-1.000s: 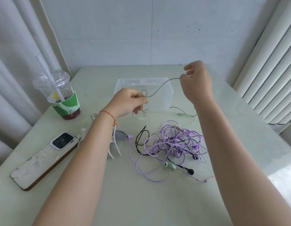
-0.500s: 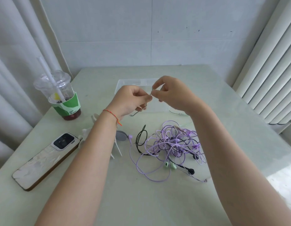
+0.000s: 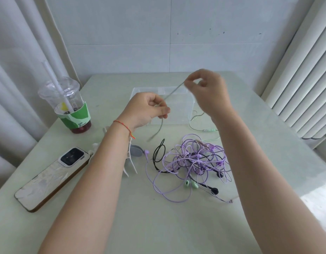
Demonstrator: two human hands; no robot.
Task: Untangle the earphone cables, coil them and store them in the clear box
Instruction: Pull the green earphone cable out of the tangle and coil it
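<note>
Stretching at a slant between the two hands, a grey-green earphone cable (image 3: pixel 172 92) hangs in the air above the clear box (image 3: pixel 190 114), which sits open on the table (image 3: pixel 122 217) toward the far side. The left hand (image 3: pixel 145 110) pinches the cable's lower part between thumb and curled fingers, and a loose end droops from it toward the table. The right hand (image 3: pixel 207 90), raised higher and slightly blurred, pinches the upper part with its fingertips; more of the cable trails down past the box's right side to a small plug lying on the table. Nearer the person lies a tangle of purple and black cables (image 3: pixel 195 162), with two green earbuds (image 3: pixel 190 184) at its near edge and a black earbud (image 3: pixel 214 190) just beside them. Left of the tangle a white stand (image 3: pixel 131 162) shows partly behind the left forearm. A phone (image 3: pixel 52 176) lies face down at the left, and an iced drink cup (image 3: pixel 67 103) with a straw stands beyond it.
</note>
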